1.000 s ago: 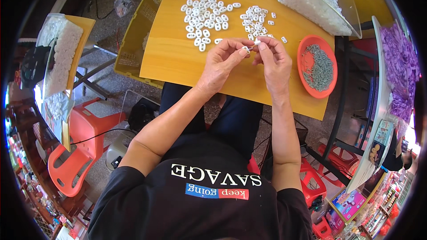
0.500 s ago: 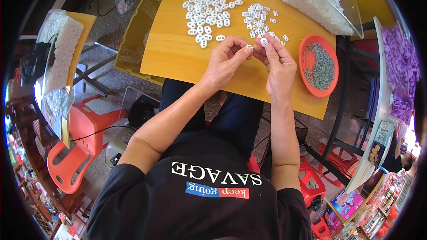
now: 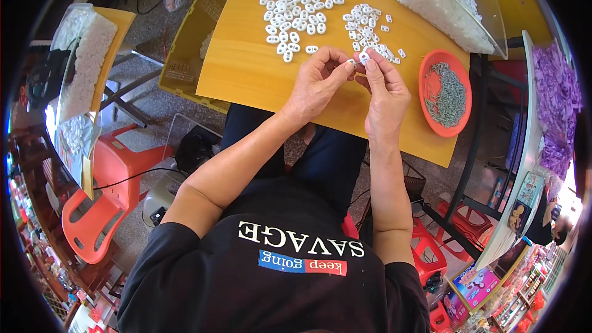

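Observation:
Both my hands meet above the near part of the yellow table. My left hand pinches a small white plastic piece between thumb and fingertips. In my right hand, the thumb and fingers grip a white oval two-hole piece, close beside the other. Whether the two pieces touch is too small to tell. Beyond my hands lie a pile of white oval two-hole pieces and, to its right, a pile of smaller white pieces. A red-orange bowl of grey screws stands right of my right hand.
A clear bin of white pieces sits at the table's far right corner. Left of the table are a yellow crate, another bin of white parts and an orange chair. Purple pieces cover a shelf at right.
The whole view has shifted slightly. My fingertips still hold the two white pieces, and the one in my right hand now sits at a slightly different angle.

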Action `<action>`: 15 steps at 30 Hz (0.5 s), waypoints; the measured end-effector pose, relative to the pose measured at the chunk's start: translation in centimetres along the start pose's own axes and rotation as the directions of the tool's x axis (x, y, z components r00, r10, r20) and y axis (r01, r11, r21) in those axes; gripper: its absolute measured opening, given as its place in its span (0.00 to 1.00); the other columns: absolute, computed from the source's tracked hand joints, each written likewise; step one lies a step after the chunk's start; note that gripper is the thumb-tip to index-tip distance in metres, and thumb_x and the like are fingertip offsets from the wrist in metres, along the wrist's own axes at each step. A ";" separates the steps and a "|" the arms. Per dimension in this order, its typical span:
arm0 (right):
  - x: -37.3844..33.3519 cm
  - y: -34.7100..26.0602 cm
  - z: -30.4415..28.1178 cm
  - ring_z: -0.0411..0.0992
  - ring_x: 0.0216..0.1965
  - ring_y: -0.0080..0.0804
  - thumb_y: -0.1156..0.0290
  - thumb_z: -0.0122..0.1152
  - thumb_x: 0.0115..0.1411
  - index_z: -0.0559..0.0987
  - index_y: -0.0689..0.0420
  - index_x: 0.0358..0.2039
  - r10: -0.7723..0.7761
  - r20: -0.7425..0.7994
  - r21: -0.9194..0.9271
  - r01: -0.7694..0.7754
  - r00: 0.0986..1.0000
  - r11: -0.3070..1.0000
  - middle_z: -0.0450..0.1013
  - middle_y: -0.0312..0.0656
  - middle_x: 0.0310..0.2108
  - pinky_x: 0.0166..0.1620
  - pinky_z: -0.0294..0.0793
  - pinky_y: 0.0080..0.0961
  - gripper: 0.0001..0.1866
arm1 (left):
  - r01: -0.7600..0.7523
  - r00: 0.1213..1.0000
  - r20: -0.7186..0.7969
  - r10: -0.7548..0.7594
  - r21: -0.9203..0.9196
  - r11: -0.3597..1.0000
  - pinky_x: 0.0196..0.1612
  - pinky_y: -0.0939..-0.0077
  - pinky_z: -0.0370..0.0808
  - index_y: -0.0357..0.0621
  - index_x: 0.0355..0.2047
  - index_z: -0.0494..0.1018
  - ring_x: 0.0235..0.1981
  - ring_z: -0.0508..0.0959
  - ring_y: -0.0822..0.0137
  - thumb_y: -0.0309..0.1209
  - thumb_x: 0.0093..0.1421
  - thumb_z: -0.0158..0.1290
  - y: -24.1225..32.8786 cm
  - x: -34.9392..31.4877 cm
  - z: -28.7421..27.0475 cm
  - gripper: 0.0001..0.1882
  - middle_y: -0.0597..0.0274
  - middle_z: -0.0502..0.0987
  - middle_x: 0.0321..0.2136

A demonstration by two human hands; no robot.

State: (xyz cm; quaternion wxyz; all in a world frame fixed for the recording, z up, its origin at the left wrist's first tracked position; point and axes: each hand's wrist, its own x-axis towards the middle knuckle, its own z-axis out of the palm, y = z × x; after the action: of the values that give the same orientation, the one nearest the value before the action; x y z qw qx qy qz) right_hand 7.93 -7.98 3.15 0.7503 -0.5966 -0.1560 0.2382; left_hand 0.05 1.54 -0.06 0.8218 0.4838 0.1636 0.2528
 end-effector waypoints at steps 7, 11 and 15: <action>-0.1 0.5 0.0 0.75 0.37 0.24 0.73 0.58 0.62 0.78 0.63 0.45 -0.019 -0.021 0.009 0.019 1.000 1.000 0.78 0.41 0.39 0.38 0.75 0.19 0.12 | 0.004 1.000 -0.013 -0.004 -0.014 1.000 0.39 0.83 0.72 0.37 0.38 0.69 0.34 0.74 0.78 0.28 0.63 0.53 -0.2 0.0 0.1 0.07 0.66 0.74 0.31; -0.2 0.5 0.0 0.73 0.35 0.20 0.72 0.60 0.62 0.78 0.62 0.44 -0.022 -0.058 -0.075 0.018 0.998 0.997 0.77 0.38 0.37 0.36 0.73 0.17 0.12 | -0.015 1.000 -0.016 0.015 0.032 0.999 0.38 0.83 0.72 0.37 0.37 0.69 0.33 0.74 0.78 0.28 0.63 0.53 -0.3 0.0 -0.1 0.08 0.66 0.75 0.31; -0.2 0.6 0.0 0.71 0.35 0.18 0.73 0.60 0.62 0.78 0.62 0.44 -0.141 -0.030 -0.182 0.133 0.990 0.974 0.76 0.37 0.38 0.36 0.73 0.15 0.11 | 0.011 1.000 -0.015 -0.011 0.050 0.999 0.36 0.83 0.72 0.36 0.37 0.69 0.32 0.74 0.78 0.29 0.63 0.54 -0.1 0.0 0.0 0.08 0.65 0.75 0.29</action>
State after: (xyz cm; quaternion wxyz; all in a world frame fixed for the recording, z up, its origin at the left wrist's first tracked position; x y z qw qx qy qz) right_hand 7.64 -7.98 2.60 0.7111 -0.6547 -0.2018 0.1580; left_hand 0.03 1.47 -0.14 0.8095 0.5014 0.1787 0.2477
